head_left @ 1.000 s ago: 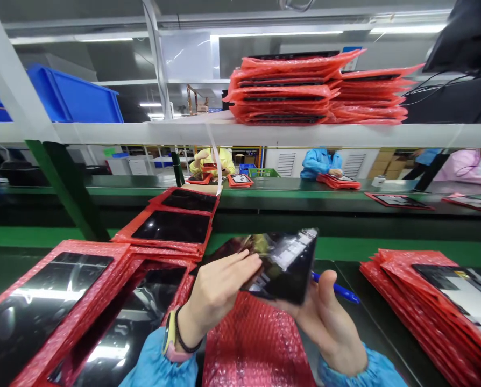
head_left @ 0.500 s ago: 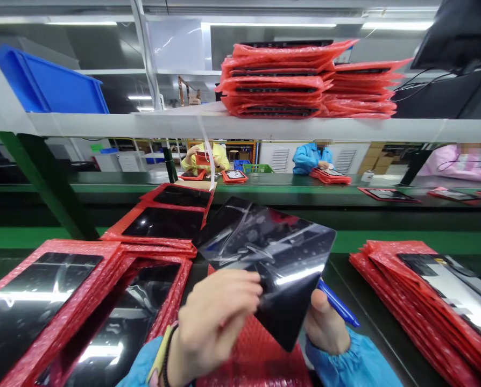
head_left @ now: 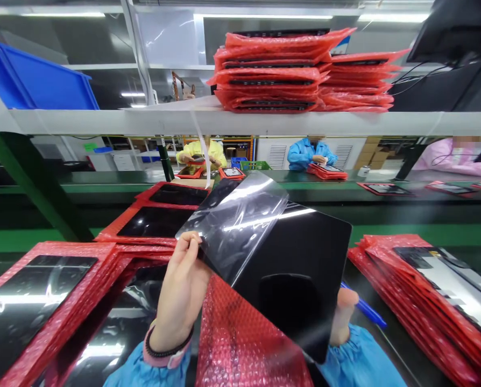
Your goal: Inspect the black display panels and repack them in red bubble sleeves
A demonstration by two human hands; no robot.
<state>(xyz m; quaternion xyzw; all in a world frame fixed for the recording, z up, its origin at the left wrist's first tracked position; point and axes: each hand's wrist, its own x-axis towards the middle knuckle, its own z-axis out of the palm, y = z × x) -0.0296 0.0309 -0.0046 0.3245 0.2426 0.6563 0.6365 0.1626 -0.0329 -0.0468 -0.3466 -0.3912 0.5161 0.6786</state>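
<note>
Above a red bubble bag [head_left: 240,344] at the table's near edge, the left hand [head_left: 182,293] has its fingers [head_left: 190,244] pinched together on a corner of a clear film [head_left: 234,226], which stands partly lifted off a black panel [head_left: 301,269] held tilted in the air. The right hand [head_left: 340,322] grips the panel's lower right edge, thumb in front and the other fingers hidden behind, just beside a blue pen [head_left: 365,310].

The panel [head_left: 301,269] is recorded as black, smooth and highly glossy, with reflections seen in it. The film [head_left: 236,226] is noted as thin clear plastic, shiny and creased. Bubble bag [head_left: 244,344]: red blistered plastic, slight sheen observed. Sleeve [head_left: 357,360]: blue matt cloth. Pen [head_left: 365,310]: smooth blue plastic.
</note>
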